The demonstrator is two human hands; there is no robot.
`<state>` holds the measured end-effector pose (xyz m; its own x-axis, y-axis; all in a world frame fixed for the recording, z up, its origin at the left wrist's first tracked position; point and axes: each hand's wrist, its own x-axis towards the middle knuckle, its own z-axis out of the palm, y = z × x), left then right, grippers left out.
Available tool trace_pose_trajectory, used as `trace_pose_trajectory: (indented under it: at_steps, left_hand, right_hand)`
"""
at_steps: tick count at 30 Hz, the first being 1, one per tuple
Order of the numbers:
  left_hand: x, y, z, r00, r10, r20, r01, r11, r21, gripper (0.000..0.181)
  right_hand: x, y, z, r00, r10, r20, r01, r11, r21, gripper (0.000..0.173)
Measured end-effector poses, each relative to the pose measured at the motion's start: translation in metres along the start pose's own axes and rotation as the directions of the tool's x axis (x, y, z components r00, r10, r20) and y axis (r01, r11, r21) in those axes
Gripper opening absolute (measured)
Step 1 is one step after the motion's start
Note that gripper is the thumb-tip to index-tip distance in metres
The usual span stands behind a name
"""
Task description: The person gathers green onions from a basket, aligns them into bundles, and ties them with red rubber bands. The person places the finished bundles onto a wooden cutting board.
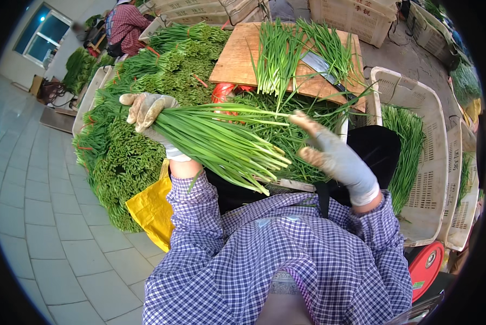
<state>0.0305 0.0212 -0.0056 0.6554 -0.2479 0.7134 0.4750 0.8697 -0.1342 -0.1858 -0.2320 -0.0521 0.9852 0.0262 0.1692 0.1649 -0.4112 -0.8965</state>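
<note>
My left hand (147, 113), in a soiled pale glove, is closed around a bunch of garlic chives (222, 140), whose pale cut ends point right. My right hand (334, 156), gloved too, has its fingers spread just right of those ends and looks slightly blurred; nothing shows in its grasp. Beyond both hands lies a wooden board (236, 53) with two loose piles of chives (277, 57) and a knife (320, 65) with a broad blade and dark handle. Loose green leaves (283, 142) fill a crate below the board, partly hidden by the held bunch.
Tied green bundles (129, 150) are heaped at the left, beside a yellow bag (155, 207). A plastic crate (434, 162) with chives stands at the right, near a red round lid (428, 270). Another person (125, 26) sits at the upper left. More crates (344, 20) stand at the back.
</note>
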Motion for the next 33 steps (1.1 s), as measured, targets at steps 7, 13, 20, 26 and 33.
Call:
trace_pose_trajectory:
  at_steps: [7, 13, 20, 26, 33]
  left_hand:
    - [-0.001, -0.020, -0.006, 0.968, -0.014, -0.252, 0.099, 0.939, 0.328, 0.017]
    - [-0.009, -0.047, -0.016, 0.824, 0.329, -0.461, 0.120, 0.695, 0.709, 0.026]
    - [0.012, -0.007, 0.000, 0.793, 0.458, -0.401, 0.008, 0.651, 0.759, 0.017]
    - [-0.004, -0.006, -0.019, 0.732, 0.404, -0.549, 0.072, 0.755, 0.652, 0.019]
    - [-0.007, 0.007, -0.004, 0.794, 0.419, -0.441, 0.015, 0.711, 0.703, 0.021]
  right_hand:
    - [0.031, 0.031, 0.025, 0.965, 0.224, -0.139, -0.125, 0.853, 0.506, 0.011]
    - [0.008, 0.056, 0.018, 0.896, -0.428, -0.120, 0.334, 0.826, -0.454, 0.030]
    - [-0.025, 0.096, -0.009, 0.896, 0.440, -0.056, -0.443, 0.896, -0.044, 0.033]
    - [0.023, 0.023, 0.035, 0.999, 0.044, -0.031, -0.026, 0.906, 0.423, 0.056]
    - [0.007, 0.091, 0.017, 0.814, 0.480, -0.326, -0.011, 0.575, 0.818, 0.021]
